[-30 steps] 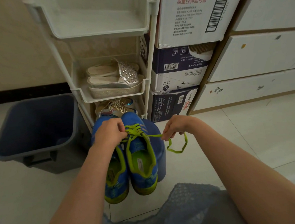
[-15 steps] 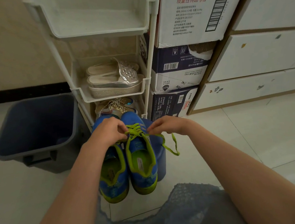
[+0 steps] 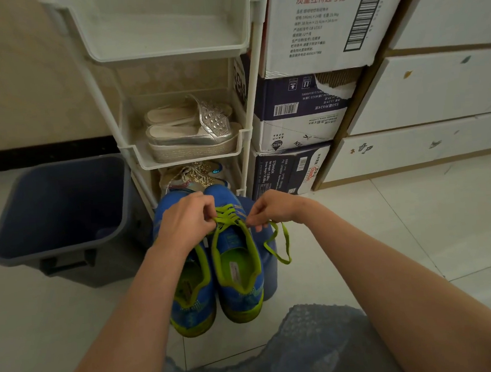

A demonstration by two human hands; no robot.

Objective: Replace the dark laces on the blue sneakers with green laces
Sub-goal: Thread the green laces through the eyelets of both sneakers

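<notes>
Bin (image 3: pixel 72 205) left, rack (image 3: pixel 169 52) far. My left grip (image 3: pixel 185 222), masking one sneaker (image 3: pixel 193 301), and right grip (image 3: pixel 272 210) pinch the green lace (image 3: pixel 229 216), now closer together.

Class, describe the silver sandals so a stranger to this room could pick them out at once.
Find the white plastic rack between the dark bin and the stacked cardboard boxes. On its middle shelf lies a pair of silver sandals. Unlike the laced, glittery shoes on the shelf below and the blue sneakers in front, they are backless slip-ons with a studded strap.
</notes>
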